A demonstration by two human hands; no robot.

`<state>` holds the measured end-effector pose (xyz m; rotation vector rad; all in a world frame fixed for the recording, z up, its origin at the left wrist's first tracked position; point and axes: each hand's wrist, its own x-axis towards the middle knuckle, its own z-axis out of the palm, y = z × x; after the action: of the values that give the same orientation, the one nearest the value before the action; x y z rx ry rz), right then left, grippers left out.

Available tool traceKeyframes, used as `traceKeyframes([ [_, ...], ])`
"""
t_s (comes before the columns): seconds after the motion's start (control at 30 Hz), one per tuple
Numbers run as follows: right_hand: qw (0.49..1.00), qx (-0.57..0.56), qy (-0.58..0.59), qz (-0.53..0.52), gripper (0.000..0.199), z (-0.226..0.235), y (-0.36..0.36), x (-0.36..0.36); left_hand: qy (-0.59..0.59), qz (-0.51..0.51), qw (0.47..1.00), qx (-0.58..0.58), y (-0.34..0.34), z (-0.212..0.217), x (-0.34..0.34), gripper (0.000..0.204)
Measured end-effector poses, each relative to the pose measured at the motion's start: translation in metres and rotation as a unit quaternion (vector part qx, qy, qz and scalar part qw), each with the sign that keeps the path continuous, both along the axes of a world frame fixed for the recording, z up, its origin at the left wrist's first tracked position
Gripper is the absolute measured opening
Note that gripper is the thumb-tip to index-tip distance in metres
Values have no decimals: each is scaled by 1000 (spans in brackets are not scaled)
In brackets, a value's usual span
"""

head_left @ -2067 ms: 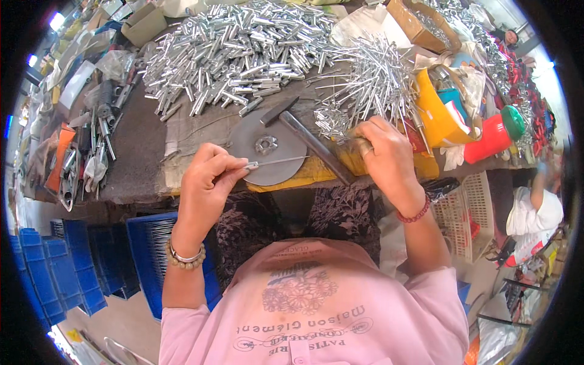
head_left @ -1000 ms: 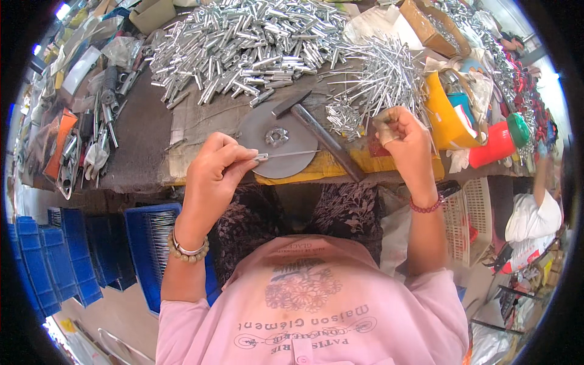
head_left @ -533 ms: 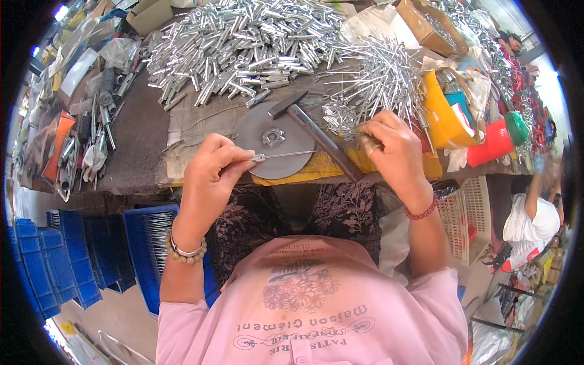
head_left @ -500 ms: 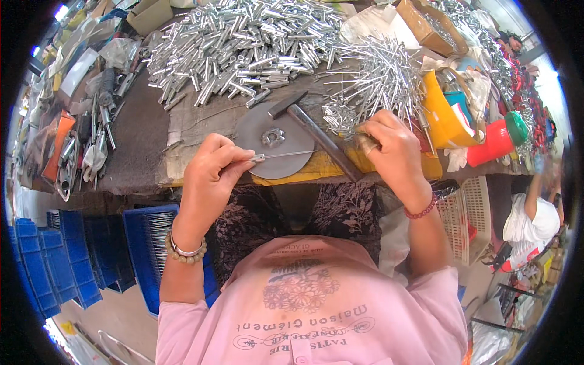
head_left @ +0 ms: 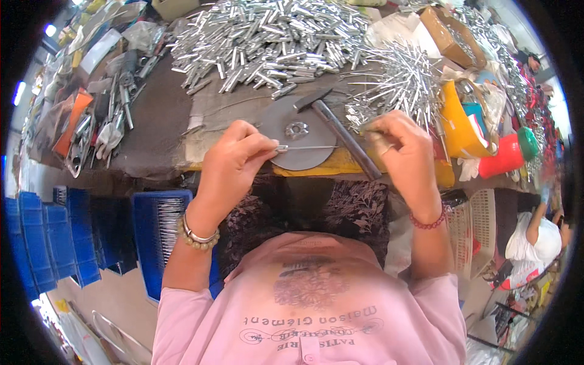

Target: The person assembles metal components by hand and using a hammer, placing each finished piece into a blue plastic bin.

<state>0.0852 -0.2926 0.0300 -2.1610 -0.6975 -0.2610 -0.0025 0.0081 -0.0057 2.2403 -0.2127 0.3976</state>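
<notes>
My left hand [head_left: 234, 159] pinches a thin metal pin [head_left: 307, 147] by its sleeved end and lays it flat across a round grey steel disc [head_left: 292, 135] at the table's front edge. My right hand [head_left: 404, 149] is closed on a small metal piece right of the disc, beside the dark handle of a hammer [head_left: 344, 135] that lies across the disc. A big heap of silver metal tubes [head_left: 267, 39] lies behind the disc. A bunch of thin pins [head_left: 404, 79] fans out at the right.
Pliers and other tools [head_left: 103, 118] lie at the table's left. A yellow jug [head_left: 459, 118], a red bottle [head_left: 505, 158] and a cardboard box [head_left: 447, 30] stand at the right. Blue crates [head_left: 73, 237] sit below left. Another person [head_left: 535, 237] works at lower right.
My right hand reached to the pin bunch, then came back near the hammer handle with a small piece. My left hand kept its pin on the disc.
</notes>
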Motion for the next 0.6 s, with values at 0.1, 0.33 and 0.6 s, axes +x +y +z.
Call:
traceKeyframes([
  [0.1,991,-34,-106,72,23,-4,45,-4,-9,6,1000,17,-1,-3,1,18],
  [0.33,976,-19,-164,142,48,-23,108,-5,-60,6,995,81,0,-3,1,12],
  [0.6,986,-23,-80,145,55,-13,93,-7,-66,-5,996,67,4,-9,1,13],
])
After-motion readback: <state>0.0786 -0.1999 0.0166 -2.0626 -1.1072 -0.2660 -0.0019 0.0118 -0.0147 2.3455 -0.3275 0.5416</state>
